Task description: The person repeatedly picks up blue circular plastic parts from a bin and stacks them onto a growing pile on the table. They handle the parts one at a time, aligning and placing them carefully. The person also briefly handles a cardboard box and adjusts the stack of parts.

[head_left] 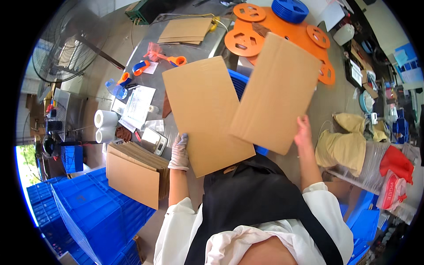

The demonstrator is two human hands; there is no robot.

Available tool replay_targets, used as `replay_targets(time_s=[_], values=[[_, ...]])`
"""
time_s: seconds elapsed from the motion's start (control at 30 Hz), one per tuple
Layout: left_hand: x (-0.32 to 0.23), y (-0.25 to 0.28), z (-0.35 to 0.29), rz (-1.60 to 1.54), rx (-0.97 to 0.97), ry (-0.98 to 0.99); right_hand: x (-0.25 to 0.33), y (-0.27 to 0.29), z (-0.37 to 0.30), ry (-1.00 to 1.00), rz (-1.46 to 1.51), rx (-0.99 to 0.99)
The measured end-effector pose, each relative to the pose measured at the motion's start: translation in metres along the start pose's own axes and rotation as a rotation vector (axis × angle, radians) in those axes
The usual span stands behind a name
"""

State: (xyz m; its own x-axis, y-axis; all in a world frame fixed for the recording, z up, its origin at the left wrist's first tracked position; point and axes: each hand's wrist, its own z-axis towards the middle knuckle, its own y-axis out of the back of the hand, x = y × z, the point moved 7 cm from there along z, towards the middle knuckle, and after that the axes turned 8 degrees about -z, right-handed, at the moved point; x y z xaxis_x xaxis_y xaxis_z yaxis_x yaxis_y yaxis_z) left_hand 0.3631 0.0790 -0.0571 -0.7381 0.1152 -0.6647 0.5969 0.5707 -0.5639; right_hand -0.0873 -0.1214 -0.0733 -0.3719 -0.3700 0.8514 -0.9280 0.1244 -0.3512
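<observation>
My left hand [179,152], in a pale work glove, grips the lower left edge of a flat cardboard sheet [205,110]. My bare right hand [303,131] holds a second cardboard piece [278,90] by its right edge, tilted up to the right. That piece overlaps the right side of the first sheet, and both are in front of my body. Whether they touch where they cross, I cannot tell. The fingers behind each piece are mostly hidden. Part of a blue object [238,81] shows between the two pieces.
A stack of cardboard sheets [132,174] rests on blue crates [97,212] at left. The grey table [170,53] carries tape dispensers [176,61], papers [138,106], a small scale [153,141] and more cardboard [185,31]. Orange reels [245,42] lie ahead. A fan [66,44] stands far left.
</observation>
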Motion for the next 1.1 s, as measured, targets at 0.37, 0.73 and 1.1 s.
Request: replay_targets(time_s=[0.37, 0.73, 1.1], values=[[0.011, -0.025, 0.05, 0.515, -0.223, -0.039, 0.089, 0.077, 0.008, 0.634, -1.554, 0.236], [0.056, -0.001, 0.254, 1.654, -0.061, -0.251, -0.086, -0.008, 0.059, 0.888, -2.021, 0.949], [0.094, 0.026, 0.334, 1.945, -0.084, -0.174, -0.155, 0.024, 0.172, 0.718, -2.115, 0.728]])
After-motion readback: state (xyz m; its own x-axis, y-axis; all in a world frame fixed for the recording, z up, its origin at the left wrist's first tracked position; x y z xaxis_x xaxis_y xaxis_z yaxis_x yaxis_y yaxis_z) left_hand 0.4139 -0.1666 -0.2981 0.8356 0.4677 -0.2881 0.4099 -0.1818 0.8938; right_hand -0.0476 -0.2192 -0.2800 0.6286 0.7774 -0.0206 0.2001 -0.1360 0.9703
